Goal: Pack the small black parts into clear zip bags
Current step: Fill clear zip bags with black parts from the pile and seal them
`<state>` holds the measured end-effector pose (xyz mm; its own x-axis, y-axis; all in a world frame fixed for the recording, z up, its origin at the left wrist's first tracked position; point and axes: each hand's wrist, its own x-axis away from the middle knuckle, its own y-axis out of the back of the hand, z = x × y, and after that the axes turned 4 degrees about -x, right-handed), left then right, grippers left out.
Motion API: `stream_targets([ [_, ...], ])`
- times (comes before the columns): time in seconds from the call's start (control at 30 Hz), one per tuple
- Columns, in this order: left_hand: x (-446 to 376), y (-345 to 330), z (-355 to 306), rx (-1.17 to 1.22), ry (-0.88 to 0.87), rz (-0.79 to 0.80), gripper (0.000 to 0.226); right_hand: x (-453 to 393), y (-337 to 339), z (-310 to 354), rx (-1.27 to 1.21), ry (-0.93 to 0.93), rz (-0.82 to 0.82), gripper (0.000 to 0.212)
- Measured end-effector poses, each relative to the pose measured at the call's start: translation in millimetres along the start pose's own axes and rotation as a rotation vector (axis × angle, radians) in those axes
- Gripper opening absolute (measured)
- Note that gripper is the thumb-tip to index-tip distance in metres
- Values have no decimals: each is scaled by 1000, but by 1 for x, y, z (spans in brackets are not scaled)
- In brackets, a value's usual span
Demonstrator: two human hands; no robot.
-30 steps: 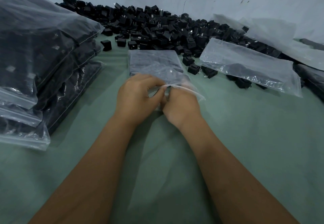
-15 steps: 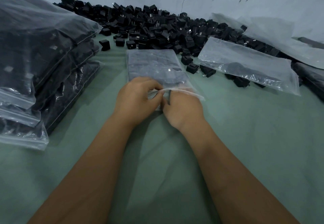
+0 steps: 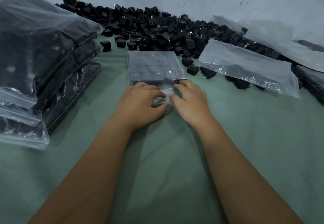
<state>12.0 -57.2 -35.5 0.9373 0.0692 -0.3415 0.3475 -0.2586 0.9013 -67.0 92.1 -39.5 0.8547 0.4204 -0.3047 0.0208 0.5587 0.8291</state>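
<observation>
A clear zip bag (image 3: 154, 66) filled with rows of small black parts lies flat on the green cloth in the middle. My left hand (image 3: 140, 104) and my right hand (image 3: 190, 99) rest side by side on its near, open end, fingers curled and pressing the loose plastic flap down between them. The bag's mouth is hidden under my fingers. A big heap of loose black parts (image 3: 157, 29) runs along the wall behind the bag.
A tall stack of filled bags (image 3: 40, 62) stands at the left. Empty clear bags (image 3: 249, 66) lie at the right over some loose parts, with more bags (image 3: 284, 43) behind them. A few stray parts (image 3: 192, 69) sit just right of the bag. Green cloth (image 3: 166, 162) covers the table.
Both hands have dropped from pinching the raised bag mouth to pressing it flat on the cloth. The right hand has shifted a little to the right.
</observation>
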Motion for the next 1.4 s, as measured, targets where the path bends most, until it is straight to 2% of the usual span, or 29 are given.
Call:
stream_targets([
  [0.13, 0, 6, -4, 72, 26, -15, 52, 0, -5, -3, 50, 7, 51, 44],
  [0.27, -2, 9, -3, 117, 151, -189, 48, -1, 3, 6, -10, 23, -164, 36],
  [0.33, -3, 8, -1, 115, 193, -260, 42, -6, 8, 14, -130, 28, -196, 41],
  [0.47, -6, 1, -1, 83, 200, -306, 25, -25, 19, 17, -249, 17, -89, 49],
  [0.57, -7, -2, 1, 74, 206, -304, 23, -38, 17, 14, -176, 8, 0, 34],
  [0.6, -7, -3, 2, 75, 211, -295, 24, -41, 12, 13, -87, 7, 80, 35],
  [0.67, -8, -4, 4, 75, 220, -251, 28, -44, 1, 10, 71, 12, 217, 54],
  [0.73, -10, -6, 5, 50, 223, -168, 34, -47, -1, 8, 122, 16, 229, 63],
  [0.9, -13, -10, 11, 8, 239, -21, 47, -55, 11, -1, 10, -12, 310, 49],
  [0.97, -12, -10, 12, 19, 247, -8, 49, -53, 15, -9, -110, -20, 260, 44],
  [1.03, -12, -10, 13, 39, 250, 6, 50, -51, 22, -24, -181, -85, 127, 49],
  [1.13, -11, -10, 14, 35, 247, 28, 51, -50, 45, -60, -104, -176, -50, 52],
  [1.27, -11, -10, 13, 12, 234, 20, 53, -54, 84, -110, 18, -285, -117, 55],
  [1.4, -13, -11, 11, 21, 236, 18, 53, -56, 102, -146, -59, -523, -237, 46],
])
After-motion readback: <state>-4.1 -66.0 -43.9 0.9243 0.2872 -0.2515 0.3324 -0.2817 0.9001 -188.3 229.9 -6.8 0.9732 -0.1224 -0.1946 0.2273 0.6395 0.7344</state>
